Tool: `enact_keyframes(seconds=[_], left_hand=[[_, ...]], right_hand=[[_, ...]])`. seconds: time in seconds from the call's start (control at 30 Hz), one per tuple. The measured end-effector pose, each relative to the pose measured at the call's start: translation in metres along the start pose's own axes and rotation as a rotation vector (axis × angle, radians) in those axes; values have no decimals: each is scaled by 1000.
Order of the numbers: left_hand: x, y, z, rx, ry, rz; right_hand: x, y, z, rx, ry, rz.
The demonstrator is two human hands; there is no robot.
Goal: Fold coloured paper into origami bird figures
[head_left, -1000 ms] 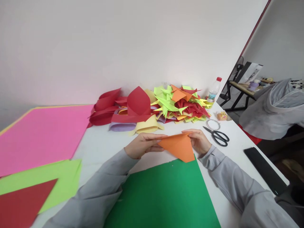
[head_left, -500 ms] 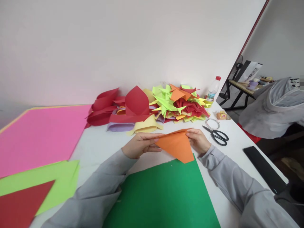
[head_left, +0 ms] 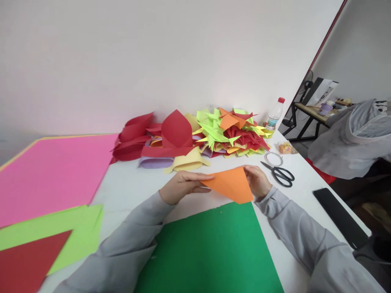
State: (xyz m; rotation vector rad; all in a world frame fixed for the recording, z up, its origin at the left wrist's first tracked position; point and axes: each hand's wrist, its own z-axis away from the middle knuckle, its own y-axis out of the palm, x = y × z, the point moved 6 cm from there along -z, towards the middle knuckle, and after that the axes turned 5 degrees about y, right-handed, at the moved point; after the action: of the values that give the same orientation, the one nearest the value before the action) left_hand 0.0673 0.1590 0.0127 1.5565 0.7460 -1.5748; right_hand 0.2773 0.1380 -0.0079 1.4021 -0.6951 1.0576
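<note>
A folded piece of orange paper [head_left: 230,184] is held up between my two hands, above the far edge of a green sheet [head_left: 210,248]. My left hand [head_left: 182,186] pinches its left corner, thumb on top and fingers beneath. At the right edge, my right hand [head_left: 257,181] grips the paper from behind; its fingertips are partly hidden by it. Beyond the hands lies a heap of folded paper shapes [head_left: 214,134] in lime, red and orange. Red paper hats [head_left: 176,132] stand beside the heap, with purple and yellow paper bands in front.
Black-handled scissors [head_left: 282,176] and a roll of tape [head_left: 274,158] lie right of my right hand. Further right are a black phone [head_left: 340,217], a wrapped snack [head_left: 286,148] and a bottle [head_left: 275,114]. Pink sheets [head_left: 58,175], lime and red ones are at left. Another person [head_left: 351,138] sits at right.
The orange paper has tilted so that its broad face shows more. My right fingers have slipped behind its edge, and my left hand has shifted slightly right.
</note>
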Motion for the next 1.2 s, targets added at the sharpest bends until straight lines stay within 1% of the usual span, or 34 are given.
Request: enact_keyframes(seconds=[0.1,0.23,0.33,0.43,0.5,0.57,0.63,0.67,0.7,0.77,0.83,0.87,0.93,1.0,1.1,1.2], left_hand=[[-8,-1,-1,27,155,-102],[-17,1,-1,139,368,-243],[-22,9,3,260,473,-190],[-25,18,8,360,465,-80],[-26,23,11,389,425,-55],[-27,26,14,414,374,-40],[-28,26,14,423,343,-15],[-28,25,13,401,336,-10],[-27,23,11,354,324,-14],[-21,16,6,193,271,-43],[-11,8,2,29,176,-46],[-5,7,0,-18,124,-39],[4,7,-2,-52,41,-27],[9,7,-4,-65,-5,-40],[9,4,-5,-103,3,-94],[7,2,-5,-106,28,-138]], right_hand=[[-1,1,1,33,16,7],[-4,9,3,165,140,43],[-5,17,7,240,170,122],[-10,28,13,338,233,205],[-14,34,17,393,288,242],[-16,38,20,409,299,278],[-13,39,19,376,266,313],[-12,38,19,350,246,326],[-10,37,18,321,233,335],[-8,34,16,262,214,349],[-7,30,13,211,198,357],[-7,28,12,190,191,360],[-8,26,11,161,183,369],[-9,24,11,146,184,381],[-10,25,11,161,208,379],[-13,28,13,210,250,382]])
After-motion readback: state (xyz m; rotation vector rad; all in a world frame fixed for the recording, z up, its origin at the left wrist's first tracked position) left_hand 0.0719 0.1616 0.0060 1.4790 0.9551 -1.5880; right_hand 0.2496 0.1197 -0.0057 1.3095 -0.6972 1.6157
